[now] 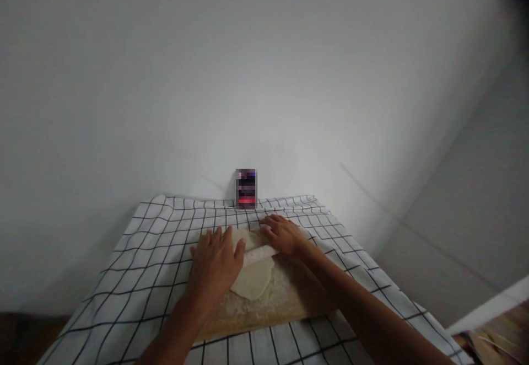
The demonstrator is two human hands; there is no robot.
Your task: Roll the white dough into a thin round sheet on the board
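Note:
A pale, floured rolling pin (260, 255) lies across a thin sheet of dough (253, 281), which shows on both the near and far sides of it. Over the pin's left end my left hand (217, 255) lies flat, fingers stretched forward and thumb apart. My right hand (285, 235) rests palm down over the right end, its fingers reaching past the pin rather than wrapped round it. Both hands hide the pin's ends. Beneath the dough is a flour-dusted wooden board (289, 293).
A white cloth with a black grid (144, 277) covers the table under the board. At the far edge a small dark, blurred-out upright object (247, 188) leans by the grey-white wall (256, 78). Another wall (467, 199) runs along the right.

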